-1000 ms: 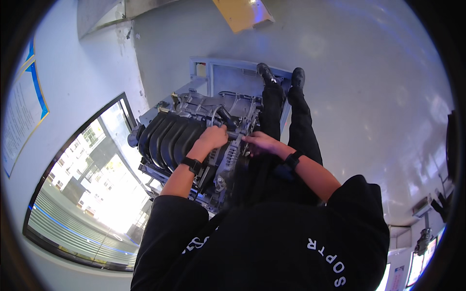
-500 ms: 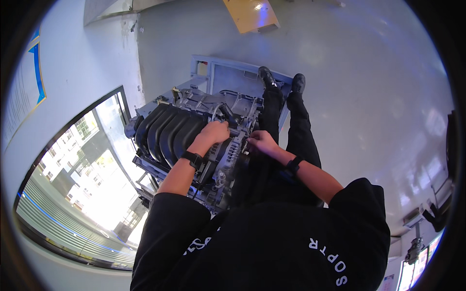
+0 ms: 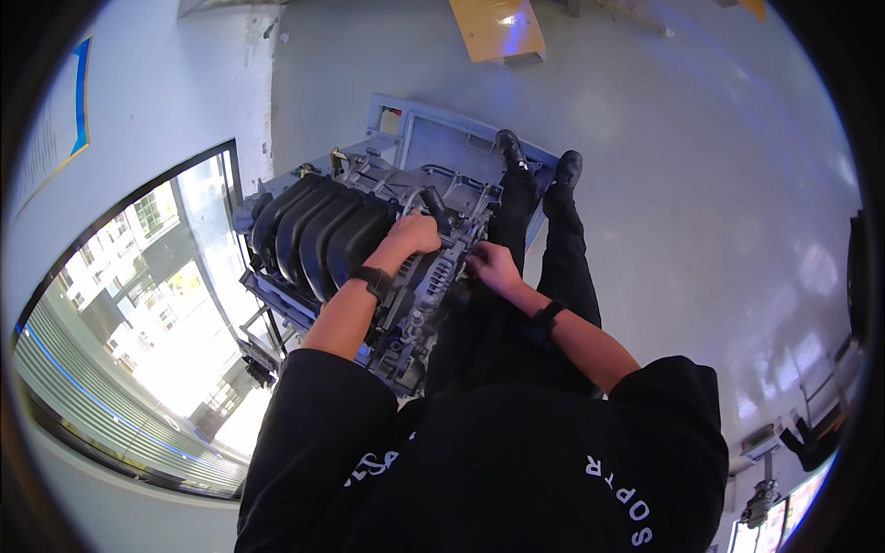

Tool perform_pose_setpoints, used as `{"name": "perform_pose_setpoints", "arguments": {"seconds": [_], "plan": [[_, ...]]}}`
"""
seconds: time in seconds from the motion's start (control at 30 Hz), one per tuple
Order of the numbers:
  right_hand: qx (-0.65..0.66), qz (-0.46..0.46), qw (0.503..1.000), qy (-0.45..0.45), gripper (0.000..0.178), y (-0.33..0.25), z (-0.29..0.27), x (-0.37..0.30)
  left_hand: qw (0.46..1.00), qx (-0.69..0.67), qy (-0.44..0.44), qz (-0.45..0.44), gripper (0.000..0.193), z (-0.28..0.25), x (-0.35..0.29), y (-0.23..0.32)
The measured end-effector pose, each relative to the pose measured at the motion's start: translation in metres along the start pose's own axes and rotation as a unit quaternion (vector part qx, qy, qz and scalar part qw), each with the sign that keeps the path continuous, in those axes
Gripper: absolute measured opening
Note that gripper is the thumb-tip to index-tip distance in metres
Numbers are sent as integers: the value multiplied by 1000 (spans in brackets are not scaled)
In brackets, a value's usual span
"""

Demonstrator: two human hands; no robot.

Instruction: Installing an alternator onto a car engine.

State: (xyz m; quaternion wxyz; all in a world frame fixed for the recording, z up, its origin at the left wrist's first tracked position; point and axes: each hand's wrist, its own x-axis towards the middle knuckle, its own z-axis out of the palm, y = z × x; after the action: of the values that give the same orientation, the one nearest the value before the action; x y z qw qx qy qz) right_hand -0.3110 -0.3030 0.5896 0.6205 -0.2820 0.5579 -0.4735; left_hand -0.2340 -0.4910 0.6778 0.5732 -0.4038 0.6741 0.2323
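In front of me stands a car engine with a black ribbed intake manifold (image 3: 324,230) on its left side. My left hand (image 3: 417,232) is closed, its fingers curled down among the metal parts just right of the manifold; whatever they grip is hidden. My right hand (image 3: 495,269) reaches the engine's right edge with thumb and fingers pinched together. What lies between those fingertips is too small to make out. Between and below both hands sits a slotted grey metal housing, seemingly the alternator (image 3: 437,278). A black hose-like pipe (image 3: 435,208) rises beyond my left hand.
A bluish metal stand (image 3: 442,147) carries the engine, and my black shoes (image 3: 568,170) are beside its right edge. A window (image 3: 138,304) and white wall lie left. A yellow panel-like object (image 3: 498,29) is on the grey floor (image 3: 682,203) ahead.
The view has shifted slightly, so the engine lies a little farther left. Both hands stay at nearly the same places on the engine, with small finger movements.
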Motion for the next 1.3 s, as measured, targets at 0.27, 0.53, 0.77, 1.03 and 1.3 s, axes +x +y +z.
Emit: {"name": "perform_pose_setpoints", "arguments": {"seconds": [0.27, 0.53, 0.77, 1.03, 1.3], "plan": [[294, 370, 878, -72, 29, -26, -10, 7, 999, -37, -13, -12, 40, 0, -4, 0], [325, 349, 873, -104, 30, -24, -18, 10, 999, -30, 21, 6, 37, -8, -9, 4], [220, 274, 934, -59, 26, -21, -7, 0, 998, 0, 59, 27, 31, 6, 3, -1], [109, 207, 972, -1, 20, -14, -1, 1, 1000, 7, 13, 24, 39, -13, -3, 8], [631, 377, 653, -179, 24, 23, -7, 10, 1000, 4, 18, 17, 38, -14, -7, 11]]}}
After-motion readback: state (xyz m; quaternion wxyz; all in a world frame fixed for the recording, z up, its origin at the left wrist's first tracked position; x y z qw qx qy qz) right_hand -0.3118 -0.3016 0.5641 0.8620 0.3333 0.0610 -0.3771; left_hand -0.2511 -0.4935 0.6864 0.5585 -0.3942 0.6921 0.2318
